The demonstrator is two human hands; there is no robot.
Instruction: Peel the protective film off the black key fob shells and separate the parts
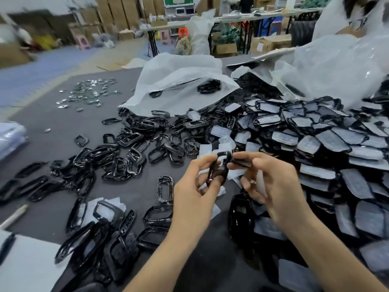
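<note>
A black frame (225, 170) is held upright, pinched between the thumb and curled fingers (203, 160) of the left hand (194, 192), above the near middle of the worktop (63, 123). Touching its right edge, a black shell part (242, 163) is gripped between the thumb and forefinger of the right hand (280, 190). A pale strip (261, 183) is tucked under the curled fingers of that same hand; whether it is film cannot be told through the blur. Loose film pieces (223, 142) are scattered on the dark worktop just beyond the hands. To the right, a deep heap of film-covered shells (336, 148) is piled. To the left, bare black frames (130, 148) are strewn in a loose spread. Farther back, a white plastic bag (179, 81) is slumped open, and small shiny pieces (90, 94) are scattered near the far left edge. At the near left, a pen (14, 216) is laid beside a white sheet (29, 262).
</note>
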